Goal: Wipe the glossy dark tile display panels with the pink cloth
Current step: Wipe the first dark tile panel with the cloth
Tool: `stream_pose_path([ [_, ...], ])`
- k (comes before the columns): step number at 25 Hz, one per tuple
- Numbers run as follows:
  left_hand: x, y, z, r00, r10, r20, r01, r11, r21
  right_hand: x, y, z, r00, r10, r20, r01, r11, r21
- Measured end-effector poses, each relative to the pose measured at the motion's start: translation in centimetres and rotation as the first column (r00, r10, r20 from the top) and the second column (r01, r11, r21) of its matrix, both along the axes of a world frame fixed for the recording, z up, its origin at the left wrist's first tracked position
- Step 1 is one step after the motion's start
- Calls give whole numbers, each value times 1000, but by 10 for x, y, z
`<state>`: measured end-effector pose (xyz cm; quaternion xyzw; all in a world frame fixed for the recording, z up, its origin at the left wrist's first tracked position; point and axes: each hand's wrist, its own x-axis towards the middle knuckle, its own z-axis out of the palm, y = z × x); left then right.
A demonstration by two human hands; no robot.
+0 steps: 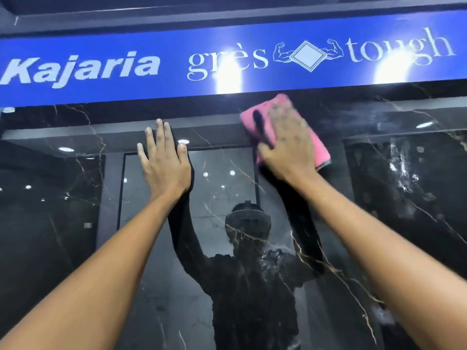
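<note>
A blue sign [227,59] with white lettering runs across the top, under a dark ceiling [177,11], catching two bright glares.

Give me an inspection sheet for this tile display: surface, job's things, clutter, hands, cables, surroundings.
Surface: glossy dark tile panel with pale gold veins, upright; it mirrors ceiling lights and the person wearing a headset.
Job's things: pink cloth folded flat against the panel's top edge, just under the sign.
Clutter: nothing seen.
Hands: right hand presses flat on the cloth, fingers blurred; left hand rests flat on the panel, fingers straight, holding nothing.
Cables: nothing seen.
Surroundings: blue sign above reading "Kajaria grès tough", with two bright light glares; whitish marks show on the panel at far right.
</note>
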<state>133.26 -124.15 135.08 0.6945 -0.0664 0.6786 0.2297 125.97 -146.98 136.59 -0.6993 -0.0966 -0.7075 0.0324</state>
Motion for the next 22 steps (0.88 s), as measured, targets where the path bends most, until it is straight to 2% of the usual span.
stream_pose_path([
  [1,-1,0,1,1000,-1,-1,1,1000,0,8,20,-34,1000,17,-3,-17,986,-165],
  [3,-2,1,3,1000,-3,-7,3,1000,-4,12,32,-94,996,-39,-74,-8,838,-546],
  [4,-2,1,3,1000,-3,-13,3,1000,0,8,23,-95,991,-100,-86,19,752,-659],
  [5,-2,0,2,1000,-1,-19,1,1000,5,6,9,-78,992,-121,-26,69,717,-694],
  [6,-2,0,2,1000,1,-23,-1,1000,10,4,-4,-53,992,-122,2,98,782,-616],
  [8,-3,1,4,999,-1,-38,2,1000,22,-9,-27,1,999,-39,-24,34,981,-193],
  [9,-4,2,5,999,-10,-43,12,999,31,-15,-26,10,999,34,-34,-33,999,30],
  [10,-5,3,5,999,-33,-42,34,999,41,-14,-12,3,996,85,-33,-78,984,163],
  [11,-8,5,2,998,-63,-30,64,997,53,-10,7,-18,993,119,-11,-115,973,200],
  [12,-11,7,-7,996,-87,-6,87,994,67,-3,25,-52,991,132,-13,-129,984,121],
  [14,-17,10,-40,994,-99,53,94,992,85,5,38,-124,994,71,-85,-88,973,-215],
  [16,-17,13,-79,995,-90,43,85,992,96,-6,19,-122,990,-66,-127,1,890,-456],
  [17,-14,15,-93,997,-73,17,71,992,102,-11,9,-95,991,-88,-103,30,885,-464],
  [19,-6,18,-105,999,-38,-20,40,994,100,-17,-1,-18,992,-75,-98,53,977,-208],
  [21,-1,19,-105,1000,-19,-22,21,995,97,-24,-1,44,995,-41,-90,44,998,40],
  [22,-1,19,-105,1000,-17,-22,19,995,96,-23,5,49,996,-21,-88,28,996,85],
])
